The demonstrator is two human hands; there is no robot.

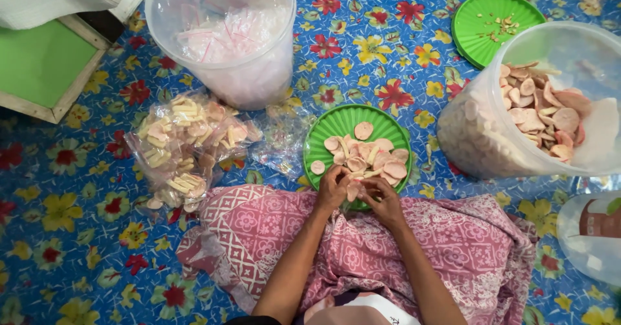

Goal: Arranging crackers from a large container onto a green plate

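Observation:
A green ribbed plate (323, 131) lies on the floor in front of my lap, heaped with pale pink and cream crackers (372, 157). My left hand (331, 189) and my right hand (383, 199) meet at the plate's near edge, fingers curled around a few crackers (353, 189) held between them. Whether a clear bag is also between the fingers is too small to tell. My forearms come up from the bottom over a pink patterned cloth (453, 241) on my lap.
Filled clear bags of crackers (184, 147) pile at the left. A tub of empty plastic bags (226, 34) stands behind them. A big clear tub of crackers (530, 105) sits at right, a second green plate (495, 24) behind it. A green-topped wooden frame (45, 63) is far left.

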